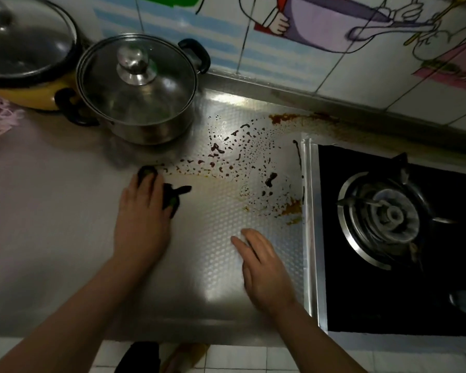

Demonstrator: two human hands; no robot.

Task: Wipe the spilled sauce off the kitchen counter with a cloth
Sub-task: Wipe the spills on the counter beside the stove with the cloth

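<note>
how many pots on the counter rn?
2. A steel pot with a glass lid, beside the spilled sauce; a yellow pot left of it, cropped by the frame edge.

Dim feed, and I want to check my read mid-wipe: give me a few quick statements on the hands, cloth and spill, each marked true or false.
1. The left hand presses a dark cloth onto the counter. True.
2. The right hand holds a second cloth. False: it lies flat on the counter, holding nothing.
3. Sauce spots lie between the steel pot and the stove. True.
4. The steel pot is uncovered. False: a glass lid with a metal knob sits on it.
5. The cloth is at the spill's right edge, by the stove. False: it is at the left edge, near the pot.
</note>
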